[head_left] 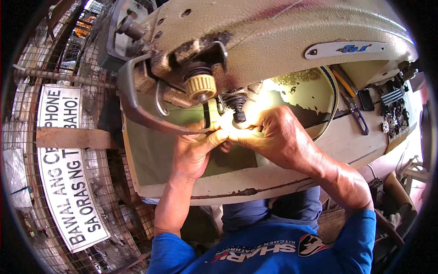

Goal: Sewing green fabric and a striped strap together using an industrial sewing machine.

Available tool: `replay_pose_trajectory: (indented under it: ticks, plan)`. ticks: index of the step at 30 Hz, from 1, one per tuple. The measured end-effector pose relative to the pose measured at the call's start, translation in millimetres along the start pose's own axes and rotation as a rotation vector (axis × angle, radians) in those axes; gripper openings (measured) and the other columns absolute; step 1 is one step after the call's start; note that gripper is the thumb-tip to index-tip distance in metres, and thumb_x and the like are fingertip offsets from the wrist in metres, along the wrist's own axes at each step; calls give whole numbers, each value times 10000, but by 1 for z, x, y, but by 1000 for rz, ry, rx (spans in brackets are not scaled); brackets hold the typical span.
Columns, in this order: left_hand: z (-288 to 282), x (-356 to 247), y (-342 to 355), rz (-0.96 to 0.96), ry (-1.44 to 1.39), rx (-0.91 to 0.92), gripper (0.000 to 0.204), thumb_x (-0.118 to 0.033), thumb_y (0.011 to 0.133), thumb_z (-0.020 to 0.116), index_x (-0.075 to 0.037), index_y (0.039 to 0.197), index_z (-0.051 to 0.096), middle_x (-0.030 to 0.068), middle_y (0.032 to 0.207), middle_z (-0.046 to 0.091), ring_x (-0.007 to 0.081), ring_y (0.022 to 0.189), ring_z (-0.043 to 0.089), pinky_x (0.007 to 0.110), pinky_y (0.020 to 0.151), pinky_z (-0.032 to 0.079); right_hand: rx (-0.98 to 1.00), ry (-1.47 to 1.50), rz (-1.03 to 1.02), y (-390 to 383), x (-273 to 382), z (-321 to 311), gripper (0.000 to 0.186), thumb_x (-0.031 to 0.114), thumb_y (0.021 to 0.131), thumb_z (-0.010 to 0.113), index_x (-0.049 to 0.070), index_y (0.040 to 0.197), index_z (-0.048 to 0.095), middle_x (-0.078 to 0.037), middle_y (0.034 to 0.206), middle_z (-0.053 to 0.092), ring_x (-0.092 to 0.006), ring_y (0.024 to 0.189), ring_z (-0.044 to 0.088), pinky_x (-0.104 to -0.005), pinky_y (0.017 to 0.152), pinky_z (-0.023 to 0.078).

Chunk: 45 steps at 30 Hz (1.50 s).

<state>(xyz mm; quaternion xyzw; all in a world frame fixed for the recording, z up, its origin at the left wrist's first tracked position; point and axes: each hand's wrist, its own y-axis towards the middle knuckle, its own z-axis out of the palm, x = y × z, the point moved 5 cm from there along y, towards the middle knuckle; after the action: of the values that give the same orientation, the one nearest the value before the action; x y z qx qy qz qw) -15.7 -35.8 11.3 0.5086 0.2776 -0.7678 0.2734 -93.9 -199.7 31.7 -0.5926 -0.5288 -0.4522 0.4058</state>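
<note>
Under the needle end of a beige industrial sewing machine [269, 50], both my hands meet at the fingertips. My left hand [194, 148] is closed in a pinch, thumb toward the other hand. My right hand [285, 137] is closed too, its thumb and bent fingers pressed together. Strong lamp glare washes out the spot between the fingertips, so whatever they hold cannot be made out. Just above the hands is a dark spring-wound part [237, 107]. A ribbed yellowish tension knob [200, 86] and a curved metal guard [146, 114] stand out closer to me.
At the right of the table [219, 185] lie an orange-and-black tool [344, 80], dark-handled snips [359, 118] and several small metal parts [396, 119]. A wire-mesh wall [25, 109] with a white sign [68, 182] stands at the left. A wooden bar [75, 137] juts toward the table.
</note>
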Motion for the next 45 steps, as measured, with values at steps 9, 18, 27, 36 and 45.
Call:
replay_pose_trajectory:
  ticks: [9, 18, 27, 36, 45]
  plan:
    - [4, -7, 1, 118, 263, -18, 150, -44, 929, 664, 31, 1058, 671, 77, 875, 700, 121, 727, 646, 253, 650, 547, 8, 106, -140, 6, 1, 0, 215, 211, 834, 753, 4, 877, 718, -91, 733, 706, -92, 626, 575, -309, 608, 502]
    - [1, -8, 2, 118, 367, -47, 118, -96, 960, 635, 8, 1001, 674, 17, 802, 667, 57, 644, 592, 205, 585, 504, 217, -223, 113, 3, -1, -7, 230, 184, 821, 755, -20, 898, 682, -92, 707, 668, -114, 618, 549, -302, 603, 486]
    - [-4, -2, 0, 55, 376, -76, 91, -56, 951, 618, 18, 971, 668, 19, 767, 649, 59, 588, 586, 215, 526, 500, 45, -388, -125, -6, 2, -17, 323, 197, 784, 781, 24, 1025, 655, -153, 904, 682, -265, 782, 644, -381, 726, 515]
    - [2, -3, -9, -169, 250, 11, 152, -137, 929, 673, 15, 931, 678, 26, 768, 651, 63, 561, 576, 212, 479, 464, -209, -909, -743, -57, 30, 33, 453, 151, 743, 734, -17, 1150, 629, -146, 1070, 622, -288, 942, 629, -408, 808, 513]
    - [17, -12, -43, -158, 241, 28, 203, -179, 941, 673, -25, 1069, 634, 22, 720, 606, 119, 632, 623, 241, 545, 513, -283, -761, -791, -62, 43, 40, 228, 37, 740, 710, 1, 962, 667, -99, 880, 659, -241, 697, 678, -341, 583, 536]
